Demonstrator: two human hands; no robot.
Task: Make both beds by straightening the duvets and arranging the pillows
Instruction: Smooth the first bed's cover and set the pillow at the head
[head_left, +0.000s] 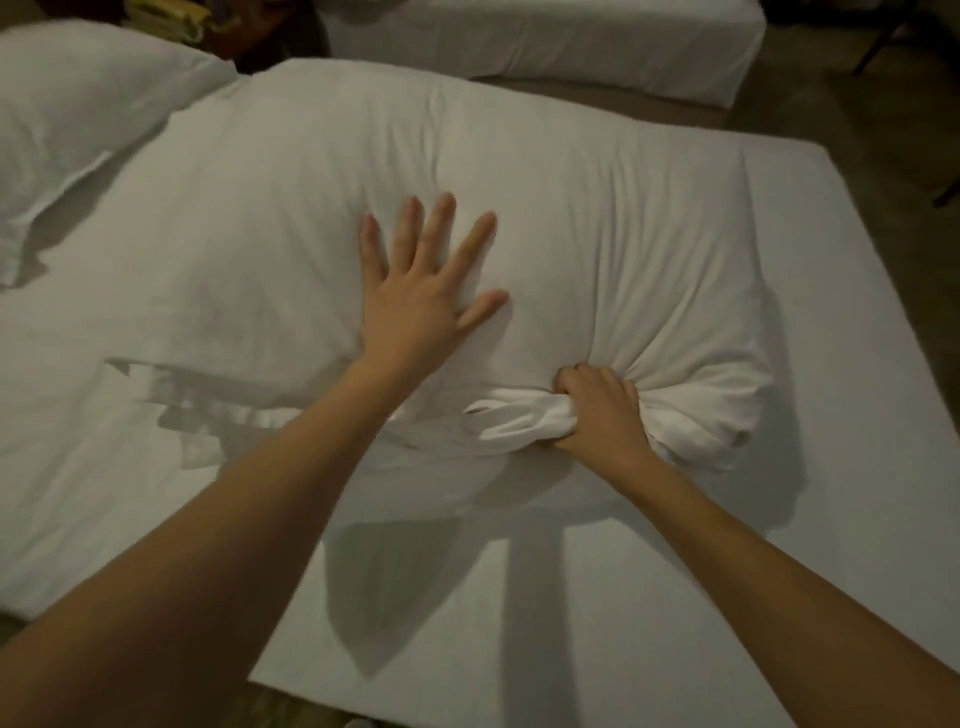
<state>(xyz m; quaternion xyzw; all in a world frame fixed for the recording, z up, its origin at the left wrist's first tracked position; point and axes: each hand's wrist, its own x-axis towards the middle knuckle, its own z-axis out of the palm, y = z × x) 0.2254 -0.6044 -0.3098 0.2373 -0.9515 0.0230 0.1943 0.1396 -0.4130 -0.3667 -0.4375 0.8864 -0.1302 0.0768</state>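
Large white pillow (545, 218) lying flat across the near bed (857, 415), its near edge bunched into folds, second white pillow (78, 114) at the far left, second bed (545, 47) with white sheet beyond.

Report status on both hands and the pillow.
Left hand flat, pressing big pillow. Right hand gripping bunched pillowcase at near edge. Second pillow lies far left. Nothing in the way.

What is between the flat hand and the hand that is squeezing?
Only pillow. In the head view, the left hand presses flat on the big pillow, the right hand grips its bunched edge, and smooth white pillow cover stretches between them.
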